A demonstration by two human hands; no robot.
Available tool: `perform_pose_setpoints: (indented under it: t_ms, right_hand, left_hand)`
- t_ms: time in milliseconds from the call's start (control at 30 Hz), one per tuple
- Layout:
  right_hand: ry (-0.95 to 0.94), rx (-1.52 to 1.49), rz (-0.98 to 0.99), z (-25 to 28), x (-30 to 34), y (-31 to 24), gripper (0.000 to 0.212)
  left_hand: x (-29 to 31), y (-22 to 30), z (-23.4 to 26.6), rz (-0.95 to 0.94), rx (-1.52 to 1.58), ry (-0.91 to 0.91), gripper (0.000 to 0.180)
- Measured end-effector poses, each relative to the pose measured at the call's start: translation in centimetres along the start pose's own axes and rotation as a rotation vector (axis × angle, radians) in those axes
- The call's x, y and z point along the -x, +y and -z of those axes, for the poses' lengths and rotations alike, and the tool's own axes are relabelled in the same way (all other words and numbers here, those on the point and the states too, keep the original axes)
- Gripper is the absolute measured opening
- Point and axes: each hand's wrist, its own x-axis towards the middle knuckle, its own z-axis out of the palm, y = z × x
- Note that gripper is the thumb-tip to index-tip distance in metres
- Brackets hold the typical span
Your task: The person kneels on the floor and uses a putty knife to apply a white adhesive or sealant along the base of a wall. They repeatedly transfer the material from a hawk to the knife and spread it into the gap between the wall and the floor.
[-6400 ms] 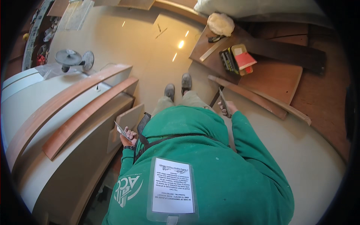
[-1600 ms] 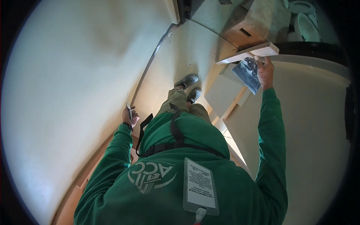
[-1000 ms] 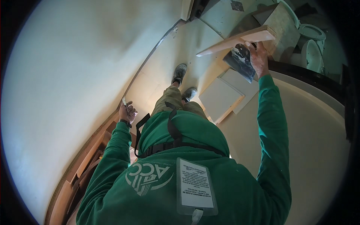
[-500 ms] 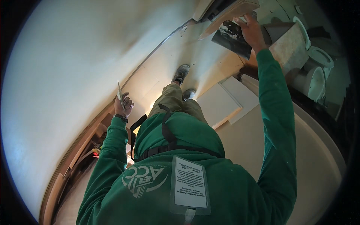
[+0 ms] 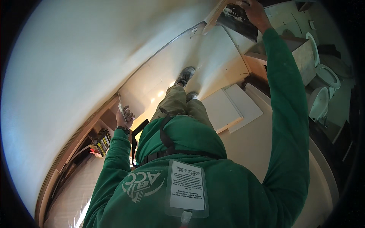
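Observation:
At left-center my left hand (image 5: 125, 116) is closed around what looks like a putty knife (image 5: 121, 106). Its thin, pale blade points up beside the lower edge of the white wall (image 5: 80, 57). My right hand (image 5: 254, 12) reaches far out to the upper right. Its fingers bend over the edge of a dark, shiny board (image 5: 240, 23) with white smears on it. A pale wooden panel (image 5: 215, 16) stands right beside that board. The fingertips are partly cut off by the frame's upper edge.
White toilets (image 5: 327, 76) and a basin (image 5: 319, 103) stand at the right beyond a wooden box (image 5: 300, 57). Flat white panels (image 5: 224, 108) lie right of my legs. At lower left, a black-and-yellow box (image 5: 102, 140) sits behind a wooden ledge (image 5: 70, 152).
My right hand has moved farther away, and the smeared board and wooden panel have shifted the same way. The knife blade has tilted slightly. My view has shifted, showing the black-and-yellow box.

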Motion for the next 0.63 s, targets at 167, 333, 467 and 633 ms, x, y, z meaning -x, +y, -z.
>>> perform_pose_setpoints:
  t_ms: [167,333,467,633]
  right_hand:
    - [-0.044,-0.041,-0.066,-2.0,-9.1,2.2,0.060]
    - [0.012,0.067,-0.299,-6.5,-13.6,7.0,0.061]
    - [0.212,0.112,-0.266,-8.9,-15.7,12.3,0.056]
    - [0.220,0.154,-0.176,-10.8,-22.3,14.6,0.052]
  left_hand:
    - [-3.9,4.4,-3.6,-0.007,-0.037,-0.025,0.044]
    - [-6.6,5.8,-6.3,0.036,-0.024,0.090,0.042]
    - [-7.9,7.2,-8.5,0.080,-0.028,0.127,0.041]
    - [-14.3,12.6,-14.7,0.107,-0.102,0.173,0.043]
